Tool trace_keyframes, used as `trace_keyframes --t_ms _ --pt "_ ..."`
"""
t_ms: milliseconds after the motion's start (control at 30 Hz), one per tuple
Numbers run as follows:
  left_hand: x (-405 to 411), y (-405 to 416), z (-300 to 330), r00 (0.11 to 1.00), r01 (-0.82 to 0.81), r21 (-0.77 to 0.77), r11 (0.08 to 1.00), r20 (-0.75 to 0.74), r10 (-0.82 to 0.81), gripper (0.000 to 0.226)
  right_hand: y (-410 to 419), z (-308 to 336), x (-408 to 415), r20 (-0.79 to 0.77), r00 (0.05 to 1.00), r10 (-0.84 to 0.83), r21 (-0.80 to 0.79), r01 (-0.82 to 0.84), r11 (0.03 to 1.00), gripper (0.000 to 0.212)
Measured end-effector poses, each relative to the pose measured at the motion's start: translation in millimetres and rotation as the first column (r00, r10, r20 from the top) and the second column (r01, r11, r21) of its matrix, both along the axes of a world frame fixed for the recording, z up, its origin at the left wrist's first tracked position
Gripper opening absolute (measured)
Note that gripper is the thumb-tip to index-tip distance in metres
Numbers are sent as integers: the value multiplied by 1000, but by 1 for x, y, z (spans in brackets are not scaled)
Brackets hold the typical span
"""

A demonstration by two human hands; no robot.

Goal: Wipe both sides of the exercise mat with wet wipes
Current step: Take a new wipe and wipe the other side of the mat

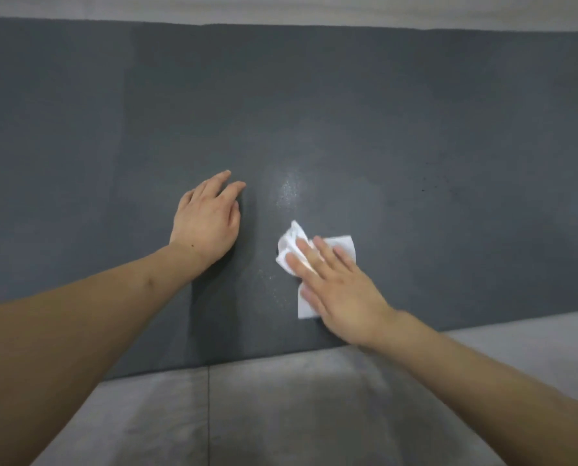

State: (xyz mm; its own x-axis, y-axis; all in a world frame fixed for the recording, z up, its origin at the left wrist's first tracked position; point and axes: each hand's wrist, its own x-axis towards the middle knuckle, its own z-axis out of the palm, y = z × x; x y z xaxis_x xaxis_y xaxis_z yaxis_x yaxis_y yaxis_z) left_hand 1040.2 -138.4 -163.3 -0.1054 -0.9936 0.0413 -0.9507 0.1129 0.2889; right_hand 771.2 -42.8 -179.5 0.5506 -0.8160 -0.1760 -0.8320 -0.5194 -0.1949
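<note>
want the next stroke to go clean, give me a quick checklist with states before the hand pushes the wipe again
1. Right hand flat on the wet wipe, fingers straight: ok.
2. Left hand pressing on the exercise mat to steady it: ok.
3. Wipe spread flat: not ok, its far left corner is bunched up.
4. Mat lying flat on the floor: ok in the part in view.
5. Wipe wet enough: cannot tell, though a damp sheen shows just beyond it.
6. Underside of the mat wiped: cannot tell.

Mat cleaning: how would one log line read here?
right hand presses wet wipe on mat | left hand braces mat | floor
</note>
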Motion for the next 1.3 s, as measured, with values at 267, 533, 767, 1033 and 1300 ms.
trace_keyframes --t_ms 267,533,767,1033,1300 --pt "-14 -1 -11 996 92 15 996 7 -92 44 -2 5 -29 -39 980 193 -3 -193 981 56" --pt "-27 -3 -11 993 114 21 993 -23 -113 43 -190 9 -39 -87 932 -352 61 358 932 57" --pt "-27 -13 -13 989 131 15 991 -68 -130 45 47 11 -83 -52 990 -134 79 138 987 58" --pt "-31 -7 -14 975 223 17 975 -12 -223 46 -48 5 -83 -91 975 -201 42 206 978 63" --pt "3 3 -8 986 164 -34 986 -17 -165 43 -149 4 -49 -75 859 -506 51 510 858 57"
